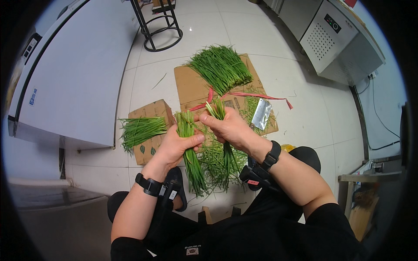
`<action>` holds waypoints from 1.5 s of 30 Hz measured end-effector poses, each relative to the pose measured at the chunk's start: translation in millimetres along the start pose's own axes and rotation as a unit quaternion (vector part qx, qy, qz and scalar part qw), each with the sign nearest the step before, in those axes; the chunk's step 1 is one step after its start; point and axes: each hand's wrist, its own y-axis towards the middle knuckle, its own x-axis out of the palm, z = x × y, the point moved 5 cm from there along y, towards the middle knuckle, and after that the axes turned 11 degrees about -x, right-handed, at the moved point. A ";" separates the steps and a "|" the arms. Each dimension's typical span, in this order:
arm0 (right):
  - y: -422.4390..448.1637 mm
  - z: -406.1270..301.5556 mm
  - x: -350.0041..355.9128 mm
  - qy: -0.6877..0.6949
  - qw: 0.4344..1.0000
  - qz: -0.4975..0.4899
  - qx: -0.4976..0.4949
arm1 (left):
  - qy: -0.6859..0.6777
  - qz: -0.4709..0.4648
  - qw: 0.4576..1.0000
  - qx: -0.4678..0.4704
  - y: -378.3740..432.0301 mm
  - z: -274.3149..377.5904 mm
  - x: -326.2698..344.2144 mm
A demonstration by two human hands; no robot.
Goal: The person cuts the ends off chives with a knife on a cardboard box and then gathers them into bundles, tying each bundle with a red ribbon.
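Observation:
My left hand (178, 143) grips a bunch of green garlic chives (195, 169), pale cut ends up and leaves hanging down. A smaller bunch of chives (229, 160) is in my right hand (228, 125), its pale ends poking out above the fingers. Both hands are close together over a heap of loose chive scraps (215, 151) on the floor. Beyond them, a large pile of chives (222, 70) lies on flattened cardboard (187, 83). To the left, another bundle of chives (143, 129) rests on a cardboard box (153, 150).
A cleaver (261, 114) lies on the cardboard's right side among trimmings. Red plastic ribbon (258, 95) crosses the cardboard. A white appliance (75, 75) stands at left, a black-framed stool (163, 32) behind, and a stainless steel cabinet (339, 49) at upper right.

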 end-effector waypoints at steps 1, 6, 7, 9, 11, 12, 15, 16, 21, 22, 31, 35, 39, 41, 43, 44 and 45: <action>1.8 3.8 -0.3 0.004 1.000 0.010 0.005 | 0.020 -0.006 1.000 -0.002 0.5 -2.2 1.1; 1.1 0.6 -3.7 0.017 0.998 0.047 -0.023 | 0.006 -0.039 0.999 -0.031 -0.6 -5.4 8.1; 2.0 1.7 -8.5 0.022 0.998 0.061 -0.020 | -0.004 -0.036 0.999 -0.039 -1.1 -5.9 7.2; 5.4 5.8 -16.5 0.034 0.994 0.094 -0.041 | -0.031 -0.018 0.998 -0.042 -3.1 -4.9 5.1; 6.1 5.7 -21.2 0.026 0.990 0.126 -0.052 | -0.049 -0.004 0.998 -0.047 -2.8 -5.0 1.8; 5.9 5.1 -23.3 0.021 0.988 0.142 -0.057 | -0.054 0.003 0.997 -0.051 -1.6 -6.2 -0.8; 5.1 4.2 -23.6 0.015 0.992 0.121 -0.036 | -0.071 0.012 0.996 -0.054 -0.2 -8.4 -5.6; 4.3 0.9 -20.2 0.012 0.992 0.110 -0.053 | -0.077 0.014 0.995 -0.054 -0.5 -8.5 -6.8; 1.9 -1.3 -15.0 -0.020 0.991 0.095 -0.090 | -0.082 -0.009 0.994 -0.067 -3.1 -7.5 -5.5; 3.4 0.7 -17.4 -0.045 0.990 0.095 -0.098 | -0.083 -0.011 0.994 -0.072 -3.6 -7.2 -5.1; 7.4 3.1 -33.7 -0.035 0.989 0.129 -0.068 | -0.094 -0.002 0.994 -0.064 -3.6 -8.3 -8.6; 4.0 1.8 -18.5 -0.073 0.984 0.106 -0.125 | -0.079 0.002 0.995 -0.068 -3.3 -8.3 -6.0; 5.6 4.1 -15.4 -0.048 0.986 0.081 -0.137 | -0.065 -0.007 0.995 -0.077 -3.1 -9.4 -3.4; 5.6 2.8 -13.2 -0.058 0.986 0.059 -0.146 | -0.066 -0.014 0.994 -0.080 -3.9 -9.1 -3.1; 5.4 2.5 -12.5 -0.064 0.983 0.050 -0.163 | -0.071 -0.023 0.994 -0.086 -5.8 -7.5 -2.0; 5.8 4.2 -13.0 -0.065 0.981 0.052 -0.175 | -0.076 -0.024 0.993 -0.088 -5.5 -7.4 -1.1; 5.7 4.5 -13.4 -0.066 0.979 0.053 -0.186 | -0.081 -0.026 0.992 -0.090 -4.9 -7.4 -0.2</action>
